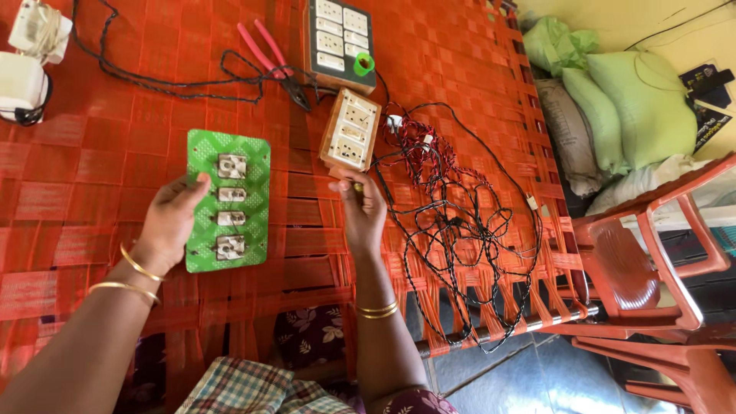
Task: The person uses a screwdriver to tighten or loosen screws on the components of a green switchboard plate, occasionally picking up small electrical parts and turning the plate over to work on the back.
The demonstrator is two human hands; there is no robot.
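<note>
An orange woven cot (460, 69) fills the frame. At right stand red plastic chairs (652, 261); green sacks (629, 100) lean against a yellow wall (613, 15) upper right. Grey tiled floor (521, 376) below.

head view | looks steeply down | near | over woven cot (460, 61)
</note>
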